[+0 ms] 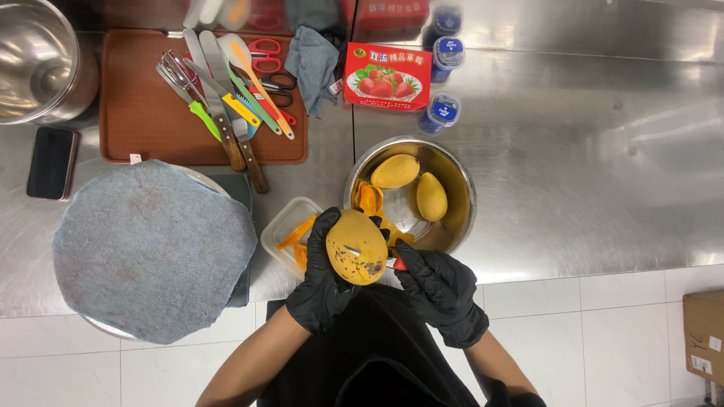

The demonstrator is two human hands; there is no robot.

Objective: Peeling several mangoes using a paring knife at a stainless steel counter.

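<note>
I hold a spotted yellow mango (356, 246) in front of the steel bowl (460, 188), a blade laid against its skin.

My left hand (320, 283), in a black glove, is wrapped around the mango from the side and underneath, holding it upright just at the near rim of the bowl. My right hand (441, 290), also gloved, is closed on a red-handled peeler (397, 264) whose blade rests on the fruit's face. Inside the bowl I see two peeled mangoes (413, 185) and curls of peel (368, 200). Just left of the bowl sits a clear plastic tub (283, 230) with more peel. Further left of the bowl lies a grey cloth (151, 252); beyond the bowl, a brown tray (143, 113) carries knives and scissors.
</note>
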